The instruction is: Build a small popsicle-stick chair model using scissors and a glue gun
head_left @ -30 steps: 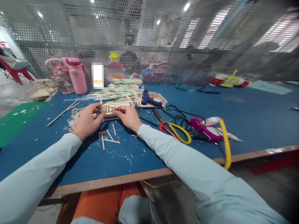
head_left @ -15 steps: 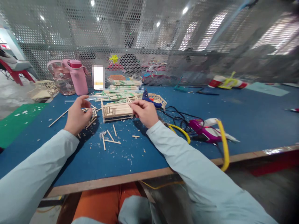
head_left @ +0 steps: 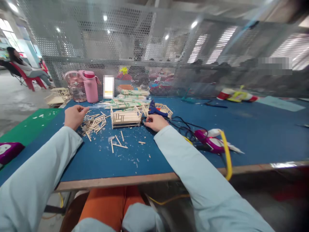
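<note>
A small frame of wooden sticks (head_left: pixel 126 118) stands upright on the blue table. Just right of it is my right hand (head_left: pixel 156 122), its fingers closed in a pinch by the black cable; what they hold, if anything, is hidden. My left hand (head_left: pixel 74 116) is at the left, thumb and fingertips pressed together, beyond a pile of short sticks (head_left: pixel 96 123); anything between them is too small to make out. A blue glue gun (head_left: pixel 157 109) lies behind my right hand. Several loose sticks (head_left: pixel 118 140) lie in front of the frame.
Bundled sticks (head_left: pixel 131 101) lie behind the frame. Two pink bottles (head_left: pixel 91 88) stand at the back left, near another stick structure (head_left: pixel 58 96). A purple tool (head_left: pixel 210 141) with black cable and a yellow loop (head_left: pixel 226 154) is at the right. A person (head_left: pixel 26 66) sits far left.
My left hand has moved left off the stick pile, and its fingers have closed. My right hand has drawn slightly right, away from the frame. The view has shifted a little.
</note>
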### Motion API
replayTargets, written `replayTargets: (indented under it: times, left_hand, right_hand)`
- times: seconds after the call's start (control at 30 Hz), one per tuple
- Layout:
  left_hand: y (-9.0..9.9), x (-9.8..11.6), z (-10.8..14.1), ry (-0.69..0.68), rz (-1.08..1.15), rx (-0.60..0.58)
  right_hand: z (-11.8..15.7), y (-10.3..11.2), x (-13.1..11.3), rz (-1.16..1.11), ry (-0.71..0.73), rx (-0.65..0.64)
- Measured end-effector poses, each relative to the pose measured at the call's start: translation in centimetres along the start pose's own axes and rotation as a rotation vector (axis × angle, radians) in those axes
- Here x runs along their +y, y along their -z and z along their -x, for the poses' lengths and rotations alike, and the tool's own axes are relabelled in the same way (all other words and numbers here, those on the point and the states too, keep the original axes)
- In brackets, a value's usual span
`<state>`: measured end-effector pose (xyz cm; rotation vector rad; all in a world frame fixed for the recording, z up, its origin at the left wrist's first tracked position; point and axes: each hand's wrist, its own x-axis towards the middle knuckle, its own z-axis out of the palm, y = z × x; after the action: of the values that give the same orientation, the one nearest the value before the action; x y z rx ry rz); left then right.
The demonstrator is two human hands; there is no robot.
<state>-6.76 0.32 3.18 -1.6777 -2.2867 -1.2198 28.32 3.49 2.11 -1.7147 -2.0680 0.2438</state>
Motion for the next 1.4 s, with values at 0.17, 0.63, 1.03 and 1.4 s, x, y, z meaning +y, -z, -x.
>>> replayTargets:
  times: [0.17, 0.63, 1.03, 1.4]
  left_hand:
    - [0.0, 0.1, 0.2, -0.024, -0.033, 0.147]
    - [-2.3, 4.2, 4.8, -0.414, 0.080, -0.415]
    - [-1.0, 3.6, 3.0, -0.397, 0.032, -0.381]
    - [-0.5, -4.5, -2.2, -0.145, -0.391, -0.340]
  right_hand:
    - [-0.6, 1.4, 0.3, 0.021, -0.045, 0.171]
    - [1.0, 2.2, 2.4, 0.070, -0.013, -0.241]
    - [0.4, 0.7, 1.2, 0.084, -0.018, 0.084]
    - [0.0, 0.6, 1.6, -0.108, 0.110, 0.120]
